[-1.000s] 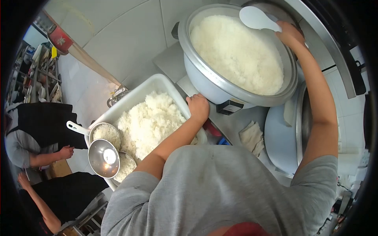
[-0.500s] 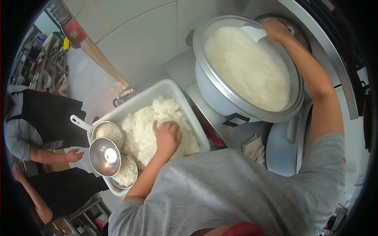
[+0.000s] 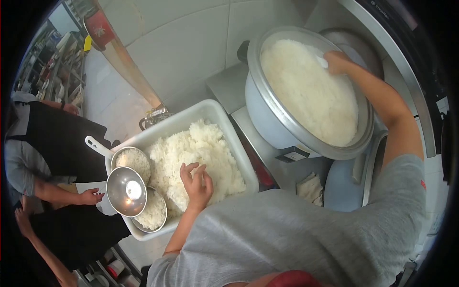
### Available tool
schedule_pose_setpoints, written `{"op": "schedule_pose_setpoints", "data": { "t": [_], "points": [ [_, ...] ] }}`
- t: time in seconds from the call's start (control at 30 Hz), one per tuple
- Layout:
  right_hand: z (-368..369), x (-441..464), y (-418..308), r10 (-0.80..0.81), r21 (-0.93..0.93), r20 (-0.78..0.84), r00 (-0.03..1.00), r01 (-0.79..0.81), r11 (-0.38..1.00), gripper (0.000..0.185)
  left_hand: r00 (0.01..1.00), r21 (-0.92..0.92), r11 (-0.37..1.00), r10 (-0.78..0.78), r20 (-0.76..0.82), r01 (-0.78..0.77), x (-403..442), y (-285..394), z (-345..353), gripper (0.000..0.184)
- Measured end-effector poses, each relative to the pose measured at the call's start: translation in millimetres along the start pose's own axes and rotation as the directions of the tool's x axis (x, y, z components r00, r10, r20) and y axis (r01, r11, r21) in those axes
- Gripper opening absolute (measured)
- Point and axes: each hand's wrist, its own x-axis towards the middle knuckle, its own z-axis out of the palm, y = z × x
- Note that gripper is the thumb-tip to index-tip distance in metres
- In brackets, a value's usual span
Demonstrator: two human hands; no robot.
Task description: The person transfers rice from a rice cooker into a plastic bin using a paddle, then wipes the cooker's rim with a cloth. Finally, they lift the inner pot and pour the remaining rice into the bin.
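My right hand (image 3: 336, 63) is closed round a white rice paddle (image 3: 319, 56) inside a large rice cooker (image 3: 269, 98) at the upper right. Most of the paddle's blade is hidden in the cooked rice (image 3: 306, 91) that fills the pot. My left hand (image 3: 197, 185) hovers over or just touches the mound of rice (image 3: 179, 148) in a white plastic tub (image 3: 221, 115); its fingers are spread and it holds nothing. At the tub's left end sit metal bowls: one empty (image 3: 126, 191), one with rice (image 3: 131, 161) and a white handle, another with rice (image 3: 152, 213).
A folded cloth (image 3: 311, 188) lies on the metal counter below the cooker. A pale blue lidded appliance (image 3: 342, 186) stands beside it. Along the left, people in dark aprons (image 3: 62, 138) stand near shelves (image 3: 50, 71). A wooden handle (image 3: 129, 67) leans by the wall.
My right hand has pushed the paddle deeper, so less of its blade shows. My left hand has drawn back slightly toward my body and its fingers have spread. The whole view has shifted a little.
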Motion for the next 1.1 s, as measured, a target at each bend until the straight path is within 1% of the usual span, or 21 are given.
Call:
{"op": "schedule_pose_setpoints", "data": {
  "t": [0.03, 0.13, 0.17, 0.23, 0.33, 0.43, 0.53, 0.63, 0.73, 0.8, 0.83, 0.87, 0.93, 0.97, 1.0, 1.07, 1.1],
  "points": [
    [-2, -1, -1, 0.004, 0.03, 0.032, 0.999, -0.005, 1.0, 0.026, 1.0, -0.066, 0.998, -0.002, 0.012, 0.002, 0, -1, 3, 0.022],
    [14, 8, 0, -0.077, 0.065, 0.074, 0.994, 0.072, 0.995, 0.028, 0.997, -0.062, 0.995, 0.074, 0.027, -0.072, -4, 4, 7, 0.029],
    [19, 8, -2, -0.094, 0.037, 0.074, 0.993, 0.091, 0.995, 0.028, 0.996, -0.073, 0.994, 0.08, 0.031, -0.078, -7, 4, 7, 0.03],
    [16, 4, -13, -0.133, -0.024, 0.059, 0.989, 0.135, 0.991, 0.029, 0.995, -0.087, 0.992, 0.094, 0.024, -0.092, -8, 3, 9, 0.031],
    [16, -8, -22, -0.086, 0.006, -0.032, 0.996, 0.086, 0.996, 0.03, 0.995, -0.067, 0.993, 0.099, 0.004, -0.099, -3, 5, 6, 0.031],
    [21, -23, -27, -0.047, 0.091, -0.055, 0.997, 0.052, 0.995, 0.03, 0.998, -0.079, 0.995, 0.063, -0.027, -0.065, -2, 4, 7, 0.03],
    [23, -37, -31, -0.035, 0.216, -0.025, 0.999, 0.04, 0.976, 0.031, 0.996, -0.124, 0.989, 0.079, -0.041, -0.083, -4, -4, 10, 0.03],
    [20, -59, -47, -0.051, 0.393, -0.03, 0.998, 0.059, 0.918, 0.033, 0.999, -0.19, 0.982, -0.005, -0.047, -0.005, -13, -12, 14, 0.03],
    [30, -74, -56, -0.118, 0.397, -0.238, 0.964, 0.207, 0.894, 0.032, 0.996, -0.165, 0.984, 0.053, -0.064, -0.063, -11, -16, 12, 0.03],
    [19, -93, -57, -0.087, 0.485, -0.059, 0.994, 0.105, 0.868, 0.033, 0.995, -0.198, 0.978, 0.043, -0.084, -0.059, -12, -14, 12, 0.03],
    [24, -98, -50, -0.167, 0.412, -0.141, 0.976, 0.211, 0.886, 0.033, 0.996, -0.224, 0.972, 0.056, -0.074, -0.071, -12, -13, 10, 0.029],
    [20, -105, -46, -0.139, 0.441, 0.015, 0.99, 0.118, 0.89, 0.033, 0.995, -0.247, 0.965, 0.071, -0.073, -0.087, -10, -12, 9, 0.029],
    [16, -122, -37, -0.152, 0.432, 0.068, 0.986, 0.108, 0.895, 0.036, 0.993, -0.308, 0.944, 0.101, -0.065, -0.116, -8, -10, 3, 0.028],
    [29, -133, -26, -0.168, 0.34, -0.19, 0.967, 0.225, 0.913, 0.04, 0.994, -0.335, 0.936, 0.084, -0.071, -0.103, -8, -8, 0, 0.028],
    [17, -141, -26, -0.115, 0.336, -0.071, 0.991, 0.132, 0.932, 0.043, 0.994, -0.369, 0.924, 0.078, -0.078, -0.101, -8, -7, -6, 0.028],
    [6, -159, -23, 0.003, 0.541, 0.025, 1.0, -0.016, 0.841, 0.039, 0.991, -0.405, 0.907, 0.072, -0.11, -0.111, -6, -7, -22, 0.029],
    [-2, -168, -24, 0.034, 0.562, 0.02, 0.999, -0.039, 0.826, 0.038, 0.989, -0.433, 0.893, 0.077, -0.124, -0.124, -4, -7, -31, 0.03]
  ]
}}
